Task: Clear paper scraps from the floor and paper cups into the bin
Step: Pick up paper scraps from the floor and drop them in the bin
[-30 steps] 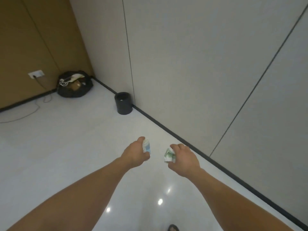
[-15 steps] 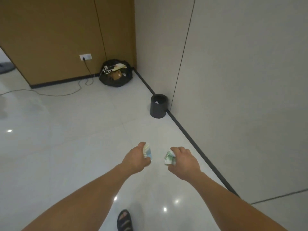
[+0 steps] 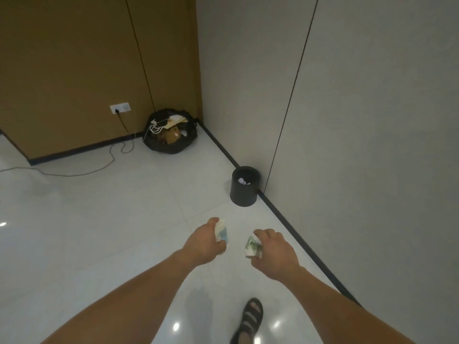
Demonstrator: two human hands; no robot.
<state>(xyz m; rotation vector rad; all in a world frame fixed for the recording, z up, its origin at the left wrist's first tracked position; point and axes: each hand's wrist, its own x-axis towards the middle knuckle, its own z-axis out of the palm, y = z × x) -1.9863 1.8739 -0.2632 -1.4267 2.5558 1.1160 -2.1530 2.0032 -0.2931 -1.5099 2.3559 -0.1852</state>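
My left hand (image 3: 203,240) grips a crumpled white and blue paper cup (image 3: 221,231). A crumpled white and green paper cup (image 3: 252,246) is held in my right hand (image 3: 274,253). Both hands are stretched out in front of me above the white floor. A small round black bin (image 3: 244,192) stands against the grey wall, ahead and slightly right of my hands. White paper scraps (image 3: 243,181) lie inside it.
A black bag (image 3: 171,142) full of cables and rubbish sits in the far corner. A cable (image 3: 74,173) runs from a wall socket (image 3: 120,108) across the floor at left. The grey wall's dark skirting (image 3: 298,234) runs along my right. My sandalled foot (image 3: 250,319) is below.
The view has swung left and I have stepped forward: the bin is nearer and right of centre. Both hands keep hold of their cups.
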